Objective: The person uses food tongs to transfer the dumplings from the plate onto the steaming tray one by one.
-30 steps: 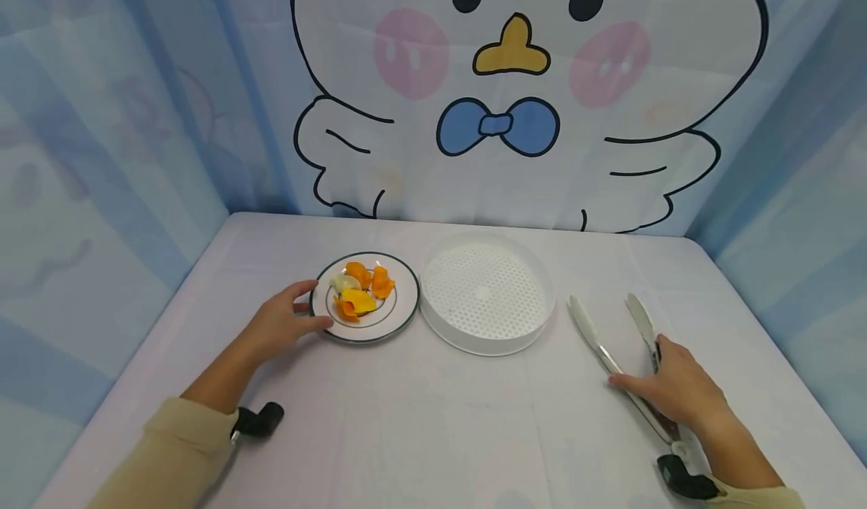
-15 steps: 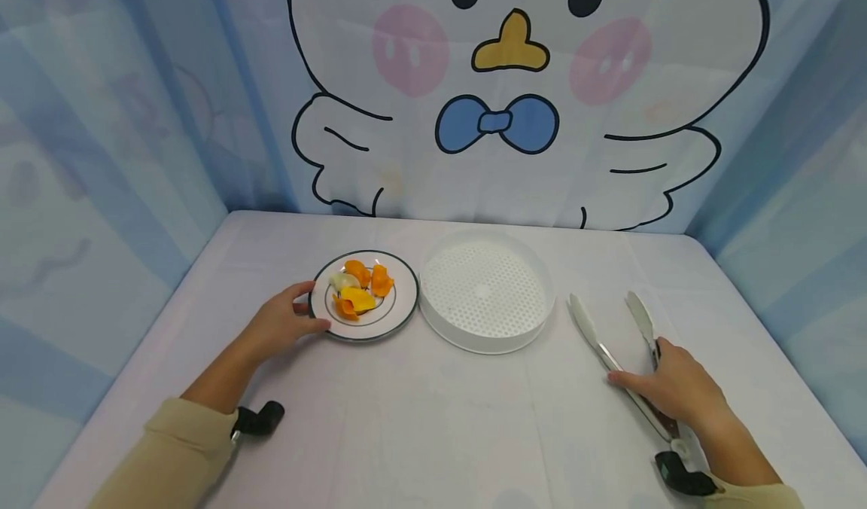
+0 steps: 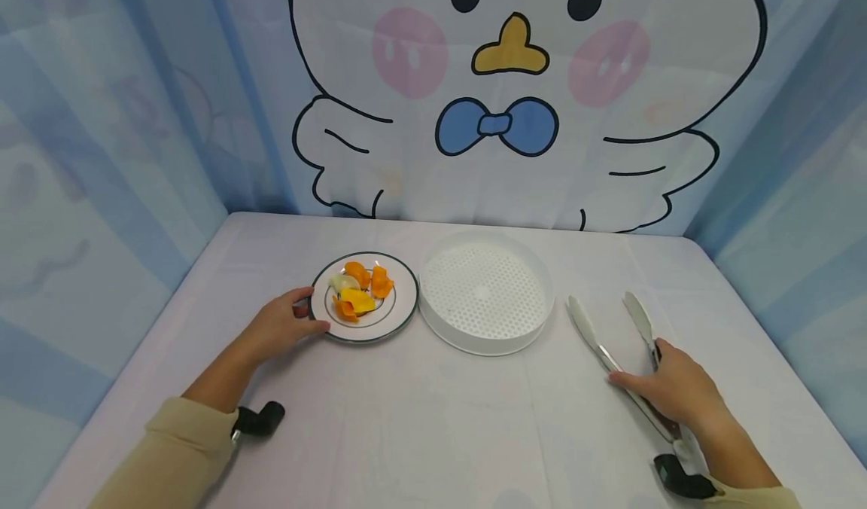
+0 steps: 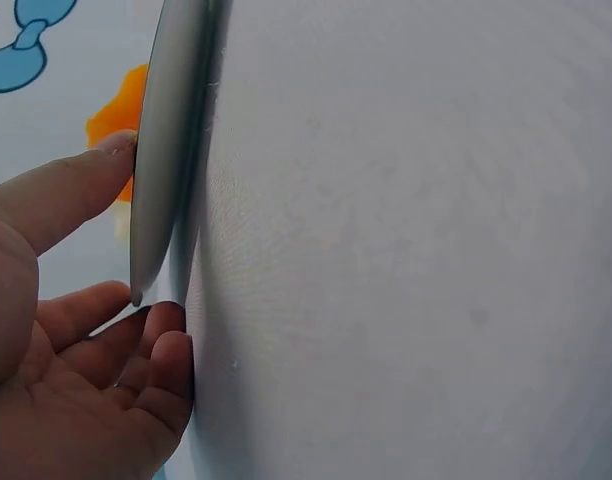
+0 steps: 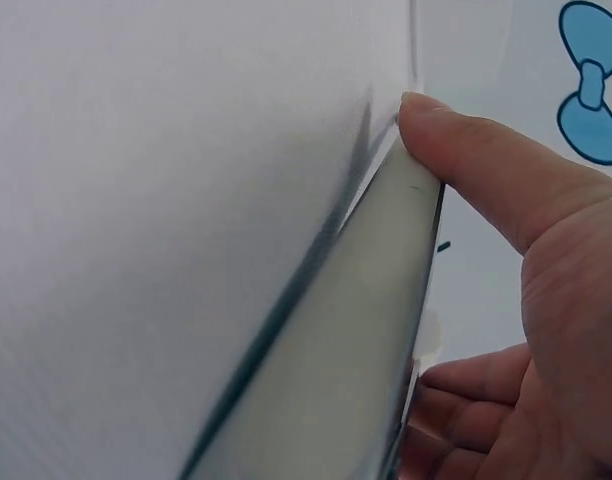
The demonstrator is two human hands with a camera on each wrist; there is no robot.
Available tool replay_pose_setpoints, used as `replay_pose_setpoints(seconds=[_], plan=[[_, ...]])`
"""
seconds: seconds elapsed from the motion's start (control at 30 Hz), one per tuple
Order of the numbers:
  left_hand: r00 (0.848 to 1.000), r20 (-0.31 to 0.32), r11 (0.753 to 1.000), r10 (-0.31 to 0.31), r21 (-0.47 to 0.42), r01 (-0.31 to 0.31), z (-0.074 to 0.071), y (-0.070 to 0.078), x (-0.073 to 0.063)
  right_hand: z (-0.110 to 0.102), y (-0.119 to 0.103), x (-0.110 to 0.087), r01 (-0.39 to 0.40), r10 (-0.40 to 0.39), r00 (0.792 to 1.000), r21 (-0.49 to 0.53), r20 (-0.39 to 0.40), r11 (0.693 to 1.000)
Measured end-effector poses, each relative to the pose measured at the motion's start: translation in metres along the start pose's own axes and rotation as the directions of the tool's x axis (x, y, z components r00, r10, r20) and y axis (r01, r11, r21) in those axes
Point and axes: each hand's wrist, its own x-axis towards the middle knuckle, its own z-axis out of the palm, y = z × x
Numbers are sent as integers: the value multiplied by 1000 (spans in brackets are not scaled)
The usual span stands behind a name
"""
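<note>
In the head view my left hand [image 3: 281,324] grips the left rim of a white plate [image 3: 400,309] with dark rings. The thumb [image 4: 81,190] lies on its rim in the left wrist view, fingers at the edge below. Several orange and yellow curled pieces [image 3: 357,300] and a pale one [image 3: 344,282] lie on the plate. My right hand [image 3: 684,385] spans a pair of tongs [image 3: 612,362] lying on the table, thumb on the left arm and fingers on the right. The tongs' pale tips [image 3: 638,313] stand wide apart, with nothing between them.
A round white tray with a perforated base [image 3: 484,343] stands right beside the plate, toward the middle. The white-covered table [image 3: 433,434] ends at a printed curtain [image 3: 508,185] behind, and blue curtains [image 3: 101,193] hang at both sides.
Hardly anything differs. The left hand's fingers shift very slightly at the plate's rim; plate, tray and tongs keep their places.
</note>
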Motion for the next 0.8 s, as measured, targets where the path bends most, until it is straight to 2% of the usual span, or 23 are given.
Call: replay_pose_setpoints(seconds=[0.13,0.3,0.8], plan=[[999,22,1000,23,-11,-23,-1,-3,2,-1,0,0,-5,5,1000,8,5,1000],[999,37,1000,16,-25,-15,0,-3,4,-1,0,-2,-23,23,1000,-13,17,1000],[999,20,999,25,-25,-25,2,-4,3,1,3,-5,-35,35,999,6,-35,999]])
